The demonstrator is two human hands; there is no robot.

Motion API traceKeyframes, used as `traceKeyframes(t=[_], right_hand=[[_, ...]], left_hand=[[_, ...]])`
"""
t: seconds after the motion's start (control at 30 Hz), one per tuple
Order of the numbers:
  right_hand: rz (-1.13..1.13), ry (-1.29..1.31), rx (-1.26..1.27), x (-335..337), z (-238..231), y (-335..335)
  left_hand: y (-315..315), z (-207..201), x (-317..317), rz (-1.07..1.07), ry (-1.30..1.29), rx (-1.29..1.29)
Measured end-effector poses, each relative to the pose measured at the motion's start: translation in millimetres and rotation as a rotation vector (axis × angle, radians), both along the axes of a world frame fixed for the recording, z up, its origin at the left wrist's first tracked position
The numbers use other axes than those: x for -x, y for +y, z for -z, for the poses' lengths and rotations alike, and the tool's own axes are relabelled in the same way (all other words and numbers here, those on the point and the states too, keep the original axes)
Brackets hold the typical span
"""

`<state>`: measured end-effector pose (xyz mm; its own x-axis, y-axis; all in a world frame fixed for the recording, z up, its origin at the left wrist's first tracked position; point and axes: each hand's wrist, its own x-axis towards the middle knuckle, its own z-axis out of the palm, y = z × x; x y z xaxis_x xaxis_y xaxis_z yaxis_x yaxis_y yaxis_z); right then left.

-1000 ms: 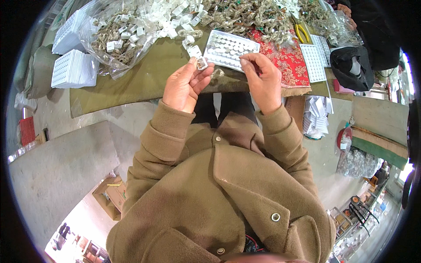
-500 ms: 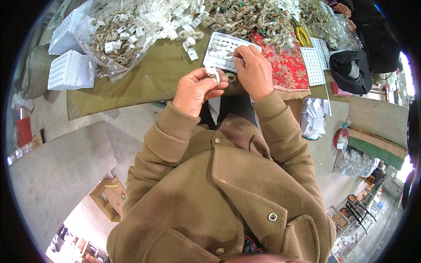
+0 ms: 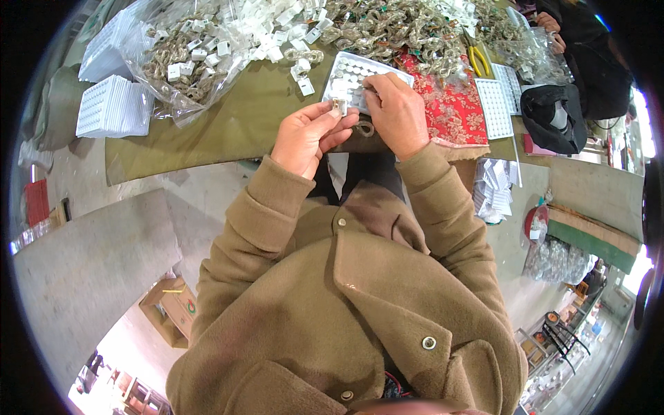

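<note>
Small white square plastic piece [image 3: 343, 108] that I hold: white, one brass-toned spot. Shallow white rectangular tray [image 3: 377, 63] before me: white; its small round discs [image 3: 356, 70]: off-white. My thick brown woollen coat [image 3: 290, 297]: plain brown, silvery snaps. My olive-green bench [image 3: 228, 131]: plain. Red patterned cloth [image 3: 456, 114]: pale floral print on red. Yellow-handled pliers [image 3: 478, 61]: yellow grips. Heaped coiled cables [image 3: 394, 31]: translucent grey-beige, flecked green. Dark fabric bag [image 3: 550, 121]: black.

My coat [image 3: 290, 304]: brown, felt-like
My sleeves [image 3: 263, 214]: brown, deep-cuffed
My buttons [image 3: 429, 343]: round, metallic, shiny
My trousers [image 3: 370, 171]: black
</note>
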<state>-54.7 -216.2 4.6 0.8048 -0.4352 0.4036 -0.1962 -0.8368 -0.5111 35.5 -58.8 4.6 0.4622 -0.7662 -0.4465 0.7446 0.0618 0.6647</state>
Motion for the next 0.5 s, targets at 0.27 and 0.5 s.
traceKeyframes(t=[0.27, 0.5], right_hand=[[-0.091, -0.050, -0.440, 20, -27, 21], [-0.137, -0.090, -0.291, 22, -30, 28]], left_hand=[[-2, 4, 9, 0.024, -0.120, 0.014], [-1, 0, 16, 0.022, -0.173, 0.033]])
